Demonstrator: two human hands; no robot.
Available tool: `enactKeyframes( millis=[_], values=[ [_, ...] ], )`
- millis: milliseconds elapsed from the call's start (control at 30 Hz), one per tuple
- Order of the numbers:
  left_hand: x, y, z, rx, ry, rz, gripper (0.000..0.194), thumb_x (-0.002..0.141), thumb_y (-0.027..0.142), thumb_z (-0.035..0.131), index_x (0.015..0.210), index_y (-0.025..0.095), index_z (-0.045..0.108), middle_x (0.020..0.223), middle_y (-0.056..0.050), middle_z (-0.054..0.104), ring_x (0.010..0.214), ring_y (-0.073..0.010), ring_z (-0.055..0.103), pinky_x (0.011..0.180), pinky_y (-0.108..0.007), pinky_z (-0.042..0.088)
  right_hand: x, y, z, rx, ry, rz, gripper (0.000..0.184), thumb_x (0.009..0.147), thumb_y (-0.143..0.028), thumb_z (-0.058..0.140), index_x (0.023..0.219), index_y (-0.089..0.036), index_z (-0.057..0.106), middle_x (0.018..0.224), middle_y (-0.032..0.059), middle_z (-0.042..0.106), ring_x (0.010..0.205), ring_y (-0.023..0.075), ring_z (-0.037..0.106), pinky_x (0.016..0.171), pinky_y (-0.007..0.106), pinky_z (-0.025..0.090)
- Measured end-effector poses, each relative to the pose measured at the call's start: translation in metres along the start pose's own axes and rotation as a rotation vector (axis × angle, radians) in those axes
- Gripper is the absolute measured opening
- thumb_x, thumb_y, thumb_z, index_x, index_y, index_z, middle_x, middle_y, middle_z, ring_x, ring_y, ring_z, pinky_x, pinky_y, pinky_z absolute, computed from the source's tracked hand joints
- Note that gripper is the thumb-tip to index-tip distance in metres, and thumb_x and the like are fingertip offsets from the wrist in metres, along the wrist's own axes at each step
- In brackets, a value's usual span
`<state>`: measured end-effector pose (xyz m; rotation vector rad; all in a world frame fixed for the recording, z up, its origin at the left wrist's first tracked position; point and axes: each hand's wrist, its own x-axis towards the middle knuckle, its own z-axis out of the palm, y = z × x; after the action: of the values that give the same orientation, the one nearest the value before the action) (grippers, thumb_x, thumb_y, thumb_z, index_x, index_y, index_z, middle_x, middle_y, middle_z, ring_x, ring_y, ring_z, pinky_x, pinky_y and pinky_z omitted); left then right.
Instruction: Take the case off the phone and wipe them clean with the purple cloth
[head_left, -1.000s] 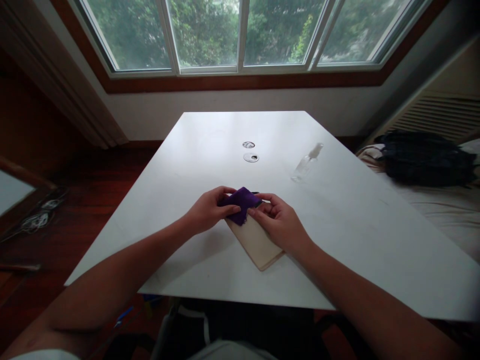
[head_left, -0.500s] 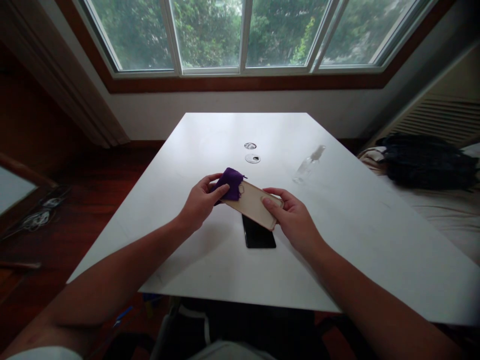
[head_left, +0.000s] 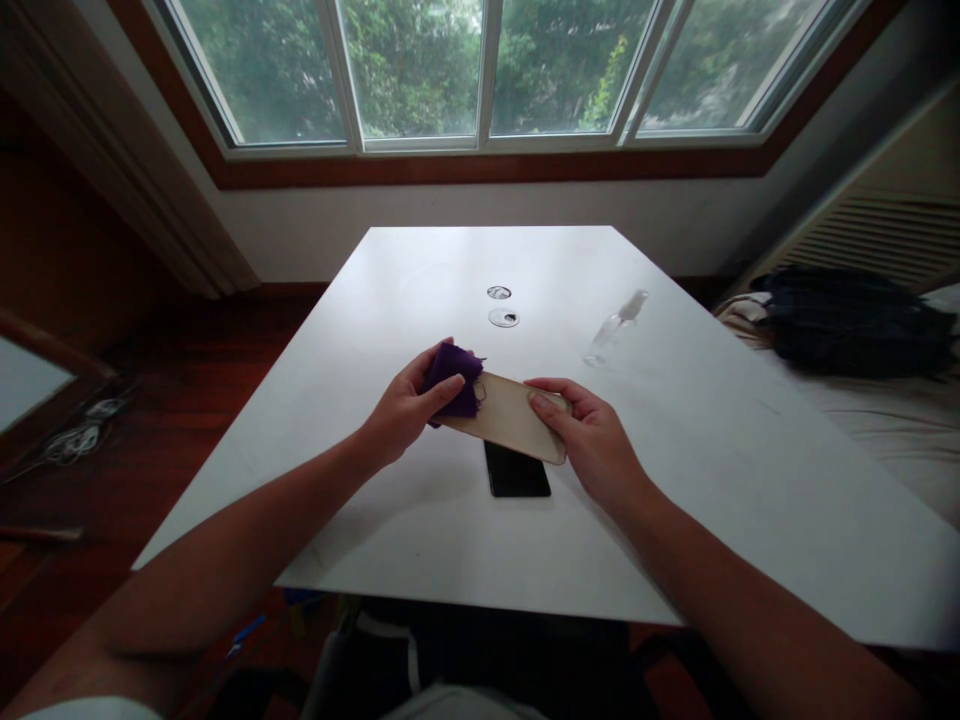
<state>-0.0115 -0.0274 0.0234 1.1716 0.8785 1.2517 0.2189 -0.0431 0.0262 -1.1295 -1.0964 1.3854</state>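
A yellowed phone case (head_left: 517, 415) is held tilted above the table between both hands. My right hand (head_left: 589, 430) is closed on its right end, thumb on top. My left hand (head_left: 409, 405) pinches a folded purple cloth (head_left: 456, 380) with frayed edges around the case's left end. Below the case a black phone (head_left: 517, 472) lies flat on the white table (head_left: 397, 540), its upper part hidden by the case.
Two small round flat pieces (head_left: 499, 293) lie farther back on the table. A clear spray bottle (head_left: 616, 327) lies on its side to their right. Beyond the table is a window (head_left: 420, 80); a dark bundle of cloth (head_left: 855, 320) sits at right.
The case has turned slightly, its face now flatter to view. My left hand and the purple cloth have shifted a little left and toward me along it.
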Motion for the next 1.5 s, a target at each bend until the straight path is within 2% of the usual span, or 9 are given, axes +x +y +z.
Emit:
enactKeyframes(
  millis=[167, 300, 433, 600, 900, 1133, 1233, 1367, 1500],
  values=[
    [0.001, 0.001, -0.007, 0.549, 0.12, 0.427, 0.045, 0.09, 0.037, 0.071, 0.132, 0.024, 0.062, 0.146, -0.012, 0.054, 0.135, -0.0277, 0.05, 0.111, -0.046, 0.043, 0.007, 0.005, -0.007, -0.06, 0.115, -0.074, 0.039, 0.077, -0.045, 0.08, 0.107, -0.021, 0.073, 0.087, 0.0028, 0.073, 0.072, 0.0161, 0.063, 0.057, 0.024, 0.048],
    [-0.002, 0.007, -0.009, 0.875, -0.016, 0.605, 0.02, 0.094, 0.034, 0.064, 0.108, 0.026, 0.075, 0.127, -0.008, 0.068, 0.128, -0.0258, 0.053, 0.112, -0.047, 0.041, 0.01, 0.009, -0.011, -0.041, 0.126, -0.065, 0.038, 0.078, -0.044, 0.08, 0.107, -0.021, 0.073, 0.09, 0.0032, 0.073, 0.074, 0.0167, 0.064, 0.058, 0.025, 0.048],
    [-0.003, 0.008, -0.007, 0.98, -0.125, 0.607, 0.017, 0.094, 0.035, 0.064, 0.1, 0.027, 0.078, 0.11, -0.008, 0.074, 0.114, -0.0256, 0.059, 0.104, -0.044, 0.044, 0.009, 0.01, -0.009, -0.038, 0.094, -0.048, 0.038, 0.077, -0.044, 0.08, 0.106, -0.021, 0.073, 0.091, 0.0035, 0.074, 0.074, 0.0179, 0.065, 0.059, 0.026, 0.05],
    [-0.004, 0.009, -0.008, 1.032, -0.275, 0.568, 0.015, 0.092, 0.038, 0.067, 0.094, 0.028, 0.078, 0.116, -0.006, 0.074, 0.111, -0.0253, 0.063, 0.104, -0.044, 0.041, 0.009, 0.008, -0.008, -0.008, 0.089, -0.02, 0.035, 0.075, -0.04, 0.082, 0.103, -0.02, 0.074, 0.09, 0.0038, 0.075, 0.075, 0.017, 0.065, 0.061, 0.025, 0.051],
    [-0.005, 0.005, -0.009, 0.99, -0.313, 0.586, 0.033, 0.088, 0.034, 0.071, 0.12, 0.029, 0.074, 0.13, -0.008, 0.07, 0.125, -0.0278, 0.061, 0.115, -0.049, 0.037, 0.013, 0.008, -0.009, 0.036, 0.144, 0.028, 0.041, 0.071, -0.04, 0.083, 0.103, -0.016, 0.074, 0.076, 0.0024, 0.068, 0.056, 0.0122, 0.055, 0.039, 0.021, 0.036],
    [-0.012, 0.016, -0.005, 0.808, -0.422, 0.571, 0.023, 0.09, 0.026, 0.067, 0.11, 0.027, 0.077, 0.118, -0.01, 0.074, 0.115, -0.0241, 0.066, 0.117, -0.047, 0.038, 0.011, 0.004, -0.007, 0.074, 0.125, 0.036, 0.038, 0.071, -0.038, 0.083, 0.101, -0.016, 0.073, 0.075, 0.0021, 0.068, 0.05, 0.0097, 0.051, 0.035, 0.019, 0.032],
    [-0.014, 0.018, -0.002, 0.771, -0.337, 0.567, 0.022, 0.091, 0.026, 0.064, 0.11, 0.025, 0.075, 0.122, -0.012, 0.069, 0.117, -0.0242, 0.063, 0.11, -0.044, 0.045, 0.011, 0.005, -0.007, 0.068, 0.127, 0.04, 0.038, 0.071, -0.038, 0.083, 0.101, -0.017, 0.073, 0.08, 0.0039, 0.071, 0.053, 0.0117, 0.056, 0.037, 0.021, 0.036],
    [-0.01, 0.011, 0.0, 0.753, 0.05, 0.491, 0.023, 0.095, 0.031, 0.06, 0.112, 0.022, 0.071, 0.117, -0.012, 0.065, 0.11, -0.023, 0.062, 0.097, -0.038, 0.052, 0.01, 0.007, -0.009, 0.039, 0.117, -0.003, 0.038, 0.073, -0.041, 0.083, 0.102, -0.02, 0.073, 0.089, 0.0051, 0.075, 0.072, 0.019, 0.067, 0.056, 0.027, 0.053],
    [-0.001, -0.001, -0.004, 0.574, 0.165, 0.213, 0.035, 0.089, 0.04, 0.067, 0.118, 0.019, 0.066, 0.111, -0.011, 0.068, 0.091, -0.0199, 0.066, 0.078, -0.033, 0.057, 0.005, 0.006, -0.006, -0.026, 0.085, -0.064, 0.038, 0.076, -0.045, 0.08, 0.105, -0.022, 0.072, 0.092, 0.0042, 0.076, 0.077, 0.0204, 0.069, 0.063, 0.03, 0.055]
  ],
)
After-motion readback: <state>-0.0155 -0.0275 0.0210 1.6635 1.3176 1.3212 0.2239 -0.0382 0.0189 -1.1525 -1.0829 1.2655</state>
